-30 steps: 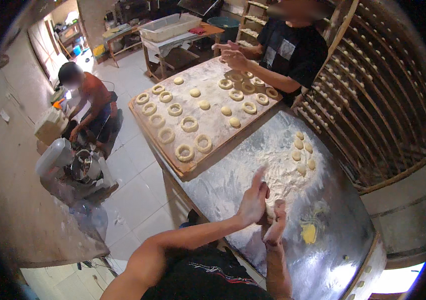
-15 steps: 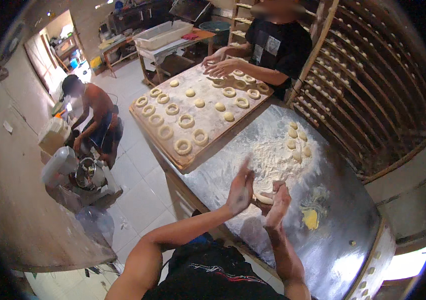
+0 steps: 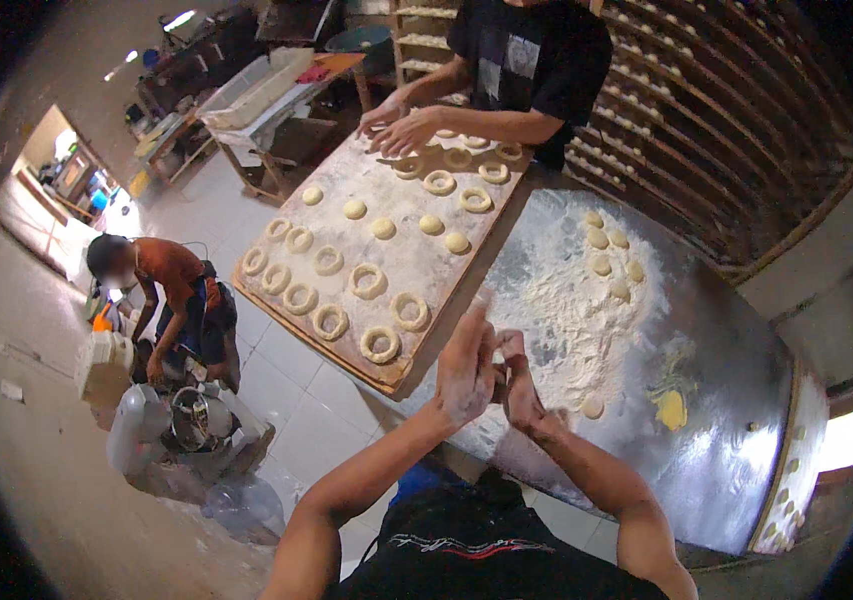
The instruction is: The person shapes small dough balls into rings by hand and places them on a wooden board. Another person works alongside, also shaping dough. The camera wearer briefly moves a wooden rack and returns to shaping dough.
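Note:
My left hand point(image 3: 466, 368) and my right hand point(image 3: 520, 384) meet above the floured metal table point(image 3: 731, 345), beside the near corner of a wooden board point(image 3: 398, 383). Flour whitens the fingers of both. My right fingers are curled against the left hand, whose fingertips are blurred. Whatever lies between them is hidden. A small round dough piece point(image 3: 592, 407) rests on the table just right of my right hand. Farther back, several dough balls point(image 3: 601, 265) sit in the loose flour point(image 3: 576, 325). On the board lie several dough rings point(image 3: 379, 344) and dough balls point(image 3: 383, 228).
Across the board, a co-worker in a dark shirt point(image 3: 546, 60) holds both hands point(image 3: 401, 128) over it. A yellow smear point(image 3: 671, 410) marks the table's right part. Dough-laden racks point(image 3: 706, 130) stand behind. At left another person point(image 3: 178, 290) bends by a mixer bowl point(image 3: 203, 416).
The view has shifted. My hands have closed together, and the dough seen between them before is hidden now. A dough piece shows beside my right hand. The person at left bends lower.

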Motion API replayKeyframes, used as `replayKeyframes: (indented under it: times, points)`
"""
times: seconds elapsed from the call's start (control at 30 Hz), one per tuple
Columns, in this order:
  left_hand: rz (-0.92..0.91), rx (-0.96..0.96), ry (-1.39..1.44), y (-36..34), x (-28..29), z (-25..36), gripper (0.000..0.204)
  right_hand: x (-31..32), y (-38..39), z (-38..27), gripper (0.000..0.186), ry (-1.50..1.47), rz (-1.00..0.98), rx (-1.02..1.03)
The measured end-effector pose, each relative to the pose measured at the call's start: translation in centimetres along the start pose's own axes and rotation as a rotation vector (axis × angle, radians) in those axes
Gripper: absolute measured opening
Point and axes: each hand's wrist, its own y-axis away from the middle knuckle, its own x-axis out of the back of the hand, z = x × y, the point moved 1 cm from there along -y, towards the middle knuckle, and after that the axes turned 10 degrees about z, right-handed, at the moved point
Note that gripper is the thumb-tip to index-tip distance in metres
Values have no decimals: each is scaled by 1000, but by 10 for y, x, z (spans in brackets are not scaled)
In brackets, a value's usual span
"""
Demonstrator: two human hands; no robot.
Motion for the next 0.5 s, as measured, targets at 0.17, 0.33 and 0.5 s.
replayKeyframes:
  times: [0.17, 0.33, 0.5]
  points:
    - [-104, 207, -169, -40, 26, -39, 38, -31, -46, 10, 27, -88, 76, -121]
    - [-103, 119, -163, -63, 38, -63, 38, -61, -85, 19, 24, 42, 110, -76]
    - [-45, 362, -90, -81, 42, -86, 49, -74, -115, 13, 22, 171, 134, 2]
